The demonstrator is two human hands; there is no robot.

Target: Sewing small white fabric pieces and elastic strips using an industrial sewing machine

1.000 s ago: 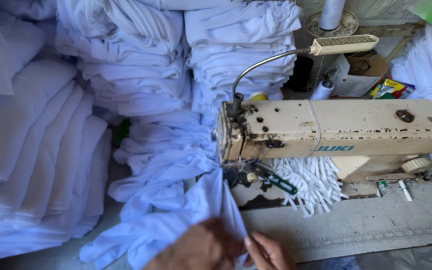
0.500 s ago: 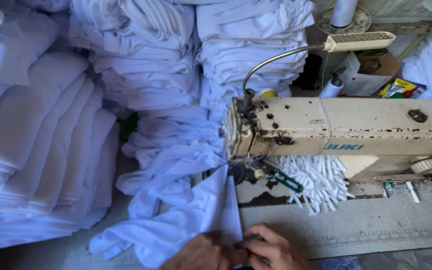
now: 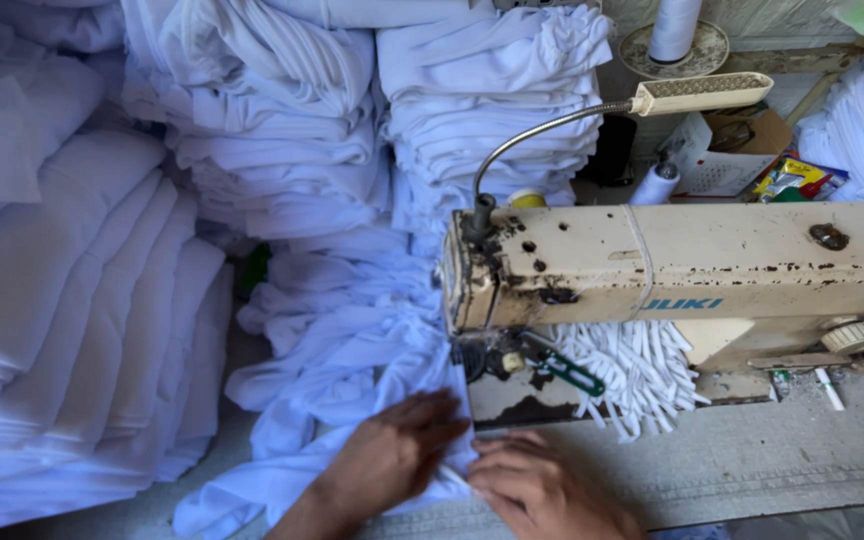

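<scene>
White folded cloth stacks (image 3: 252,110) fill the back and left side, piled high and leaning against one another. A grey, worn desk (image 3: 752,460) runs along the bottom right. Behind it sit a cardboard box (image 3: 727,150), a white thread cone (image 3: 674,25) on a round stand and a gooseneck lamp (image 3: 697,93). Light is soft, even daylight.

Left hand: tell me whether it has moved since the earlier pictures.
Yes. The left hand has slid forward over the white cloth, closer to the sewing machine head.
</scene>
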